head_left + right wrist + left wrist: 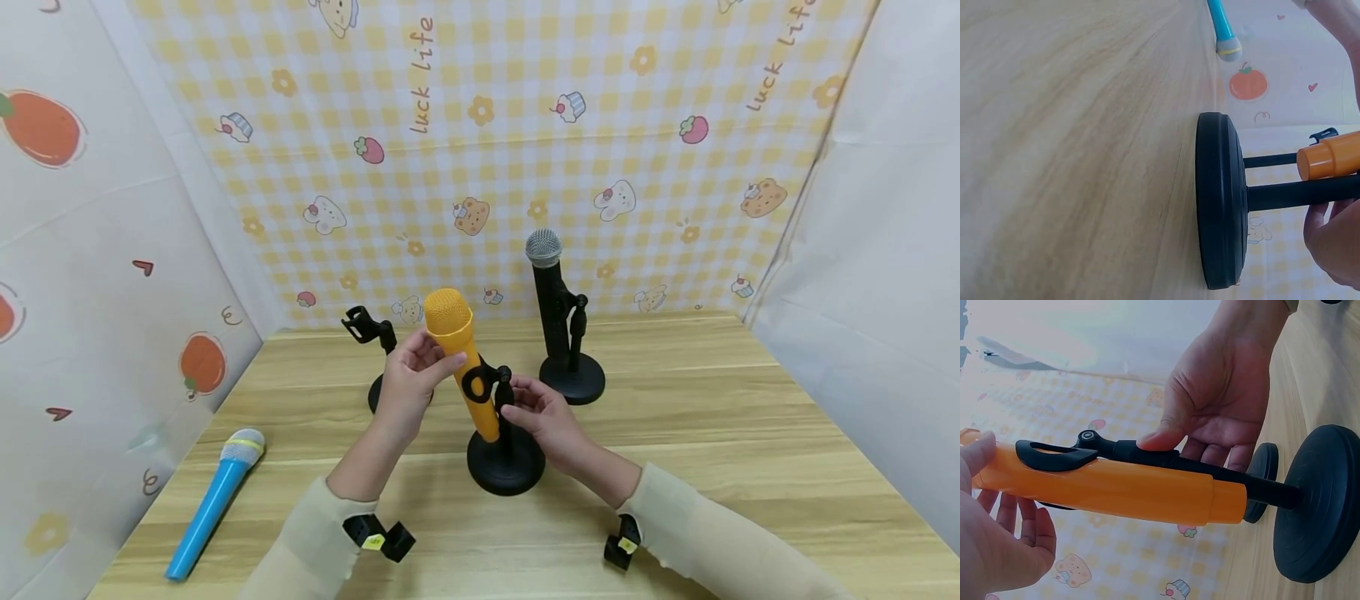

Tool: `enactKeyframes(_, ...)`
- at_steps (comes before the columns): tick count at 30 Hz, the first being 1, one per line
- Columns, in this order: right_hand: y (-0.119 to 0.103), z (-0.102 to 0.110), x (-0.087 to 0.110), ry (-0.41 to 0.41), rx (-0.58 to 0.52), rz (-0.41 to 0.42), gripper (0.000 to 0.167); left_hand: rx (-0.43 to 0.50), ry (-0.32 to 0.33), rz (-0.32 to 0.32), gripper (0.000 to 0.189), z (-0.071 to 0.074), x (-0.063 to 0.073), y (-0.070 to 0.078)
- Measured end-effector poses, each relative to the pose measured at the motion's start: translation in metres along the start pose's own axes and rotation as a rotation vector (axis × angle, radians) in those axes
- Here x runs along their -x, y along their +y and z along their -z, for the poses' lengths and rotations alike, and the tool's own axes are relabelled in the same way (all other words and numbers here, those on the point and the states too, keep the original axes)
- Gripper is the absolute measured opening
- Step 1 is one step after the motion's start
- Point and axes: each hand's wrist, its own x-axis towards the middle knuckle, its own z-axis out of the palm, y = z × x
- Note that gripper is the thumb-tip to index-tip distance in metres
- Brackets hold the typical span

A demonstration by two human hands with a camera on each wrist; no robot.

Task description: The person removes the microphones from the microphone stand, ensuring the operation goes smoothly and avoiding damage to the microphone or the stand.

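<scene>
An orange microphone (467, 367) leans in the black clip of a desk microphone stand (506, 462). My left hand (408, 379) grips it just below its head, thumb in front and fingers behind. Around the stand's upright pole, my right hand (551, 421) pinches with thumb and fingers. In the left wrist view, the clip (1057, 455) wraps the orange body, and the right thumb (1163, 436) lies on the pole. The right wrist view shows the round base (1219, 200) standing on the wooden table.
Behind on the right, a black microphone with a silver head (547, 292) sits in a second stand (573, 379). A third stand with a bare clip (363, 325) is partly hidden behind my left hand. A blue microphone (213, 504) lies at the table's left edge.
</scene>
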Motion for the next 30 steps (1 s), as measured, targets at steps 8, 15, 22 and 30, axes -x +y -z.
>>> enactKeyframes(8, 0.0011, 0.0005, 0.0007, -0.013, -0.006, 0.003, 0.033, 0.011, 0.003, 0.011, 0.039, 0.0011, 0.0004, -0.0011)
enactKeyframes(15, 0.0008, 0.0005, 0.0016, -0.015, -0.009, 0.007, 0.035, 0.022, -0.010, 0.002, 0.037, -0.0004, 0.0002, 0.0001)
enactKeyframes(22, 0.0015, 0.0008, 0.0015, -0.009, 0.001, 0.010, 0.033, 0.019, -0.014, 0.012, 0.039, 0.0004, 0.0003, 0.0013)
enactKeyframes(30, 0.0008, -0.0004, 0.0026, -0.007, -0.001, 0.015, 0.033, 0.026, -0.011, 0.002, 0.039, 0.0002, 0.0003, 0.0019)
